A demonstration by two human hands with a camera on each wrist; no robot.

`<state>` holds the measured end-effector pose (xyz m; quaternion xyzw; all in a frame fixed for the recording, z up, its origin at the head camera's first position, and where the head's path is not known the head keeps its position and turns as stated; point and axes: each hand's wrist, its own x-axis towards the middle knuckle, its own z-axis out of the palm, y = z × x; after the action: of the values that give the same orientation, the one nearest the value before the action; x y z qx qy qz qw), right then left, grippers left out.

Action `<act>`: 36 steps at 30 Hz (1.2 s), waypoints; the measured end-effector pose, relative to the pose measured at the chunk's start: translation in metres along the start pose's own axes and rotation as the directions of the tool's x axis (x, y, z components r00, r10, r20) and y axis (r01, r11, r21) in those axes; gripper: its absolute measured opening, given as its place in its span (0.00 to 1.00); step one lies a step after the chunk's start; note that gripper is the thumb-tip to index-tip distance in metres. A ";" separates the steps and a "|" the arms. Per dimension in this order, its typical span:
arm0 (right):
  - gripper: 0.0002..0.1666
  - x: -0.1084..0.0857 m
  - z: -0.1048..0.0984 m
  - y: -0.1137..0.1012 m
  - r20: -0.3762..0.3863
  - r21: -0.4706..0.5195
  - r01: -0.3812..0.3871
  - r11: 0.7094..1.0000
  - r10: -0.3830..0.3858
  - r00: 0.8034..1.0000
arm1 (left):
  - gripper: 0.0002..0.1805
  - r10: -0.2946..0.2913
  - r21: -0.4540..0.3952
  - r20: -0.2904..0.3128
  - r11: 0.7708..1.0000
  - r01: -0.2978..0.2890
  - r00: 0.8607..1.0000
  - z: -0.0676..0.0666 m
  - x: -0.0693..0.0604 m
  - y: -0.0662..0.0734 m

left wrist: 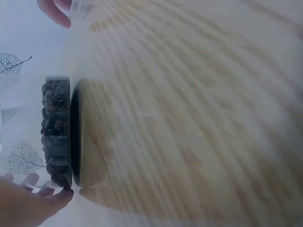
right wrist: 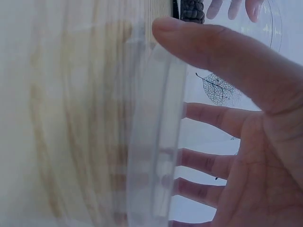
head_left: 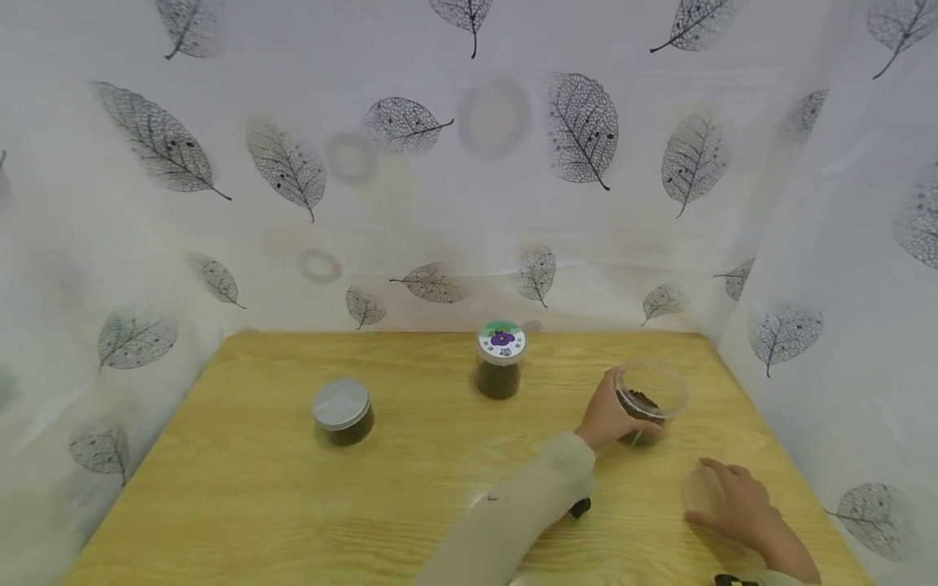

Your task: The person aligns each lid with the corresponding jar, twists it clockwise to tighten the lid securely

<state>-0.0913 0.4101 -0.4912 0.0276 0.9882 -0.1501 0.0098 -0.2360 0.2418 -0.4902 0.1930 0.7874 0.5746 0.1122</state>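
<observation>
Head view: a yellow wood-grain tabletop (head_left: 410,488) fills the lower part of the scene, enclosed at the back and on both sides by a white sheet (head_left: 454,220) printed with grey skeleton leaves and faint pale rings. Near the back edge stands a screw-top jar (head_left: 498,378) with dark contents, its round label bearing a purple flower on a green and white ground; to its left is a low silver-lidded jar (head_left: 344,413). The uncapped jar (head_left: 650,417), at the right side of the tabletop, is a clear, wide-mouthed cylinder, upright, with dark brown, bean-like pieces (left wrist: 56,127) in its lower part, bare wall above. The left hand (head_left: 614,413) is curved about this jar's side, thumb and fingers partly closed on the wall. Nearer the viewer, the right hand (head_left: 742,503) is spread wide, gripping a translucent round lid (right wrist: 156,137) between thumb and fingers; whether the lid touches the tabletop cannot be told. Both forearms wear pale sleeves (head_left: 506,509).
</observation>
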 end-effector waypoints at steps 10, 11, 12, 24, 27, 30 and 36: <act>0.51 0.008 0.001 -0.012 0.003 0.011 0.019 1.000 -0.020 1.000 | 0.55 0.009 0.040 0.044 0.999 -0.011 0.999 -0.024 -0.023 0.001; 0.51 0.009 0.001 -0.014 0.003 0.015 0.019 1.000 -0.019 1.000 | 0.55 0.011 0.045 0.050 0.999 -0.013 0.999 -0.027 -0.025 0.001; 0.51 0.010 0.001 -0.015 0.004 0.018 0.018 1.000 -0.018 1.000 | 0.55 0.013 0.049 0.056 0.999 -0.016 0.998 -0.030 -0.027 0.002; 0.50 0.016 -0.001 -0.035 -0.001 0.052 0.046 0.998 -0.046 0.999 | 0.57 0.027 0.077 0.111 0.996 -0.036 0.994 -0.062 -0.050 -0.001; 0.51 0.019 0.000 -0.040 0.005 0.061 0.045 0.997 -0.045 0.999 | 0.57 0.028 0.094 0.116 0.995 -0.040 0.993 -0.069 -0.055 -0.003; 0.50 0.020 0.001 -0.045 0.000 0.067 0.054 0.996 -0.054 0.999 | 0.57 0.026 0.098 0.127 0.994 -0.039 0.992 -0.075 -0.060 -0.005; 0.49 0.023 0.003 -0.052 -0.010 0.071 0.069 0.995 -0.068 0.998 | 0.58 0.007 0.123 0.151 0.992 -0.025 0.989 -0.090 -0.071 -0.006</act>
<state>-0.1170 0.3605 -0.4789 -0.0055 0.9826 -0.1855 -0.0003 -0.2090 0.1317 -0.4711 0.2486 0.8095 0.5090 0.1542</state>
